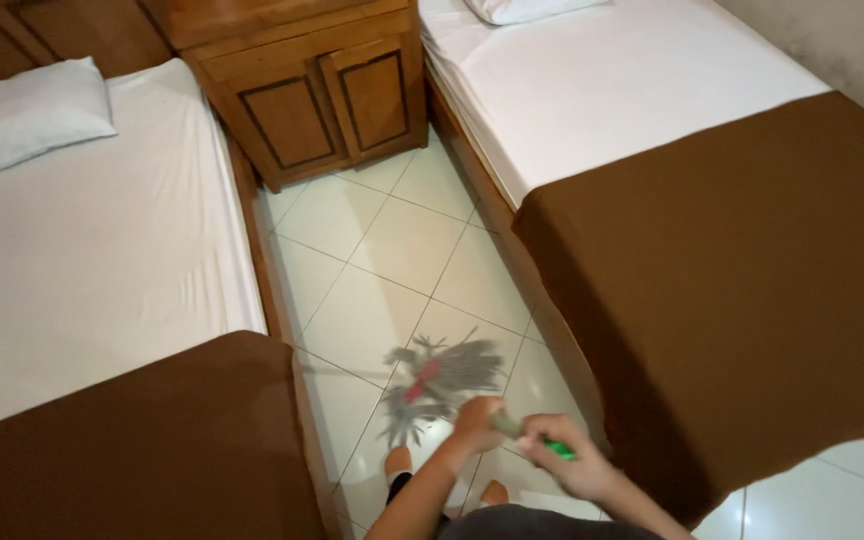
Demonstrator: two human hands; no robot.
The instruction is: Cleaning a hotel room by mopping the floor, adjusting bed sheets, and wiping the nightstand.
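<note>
Head view: mop point(444, 375) head blurred on floor point(382, 240) tiles between two beds, up and left of both hands. Handle running down-right through left hand point(477, 420), apparently wrapped around it, then right hand point(562, 455), clenched on green grip.

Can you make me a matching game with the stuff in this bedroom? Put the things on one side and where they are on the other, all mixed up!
Things:
1. pillow
2. wooden cabinet
3. mop
4. brown blanket

Places:
A. on the tiled floor between the two beds
B. spread over the foot of the bed on the right
C. at the head of the bed on the left
D. standing between the two beds at the far end

Right pairs: 1-C, 2-D, 3-A, 4-B
</note>
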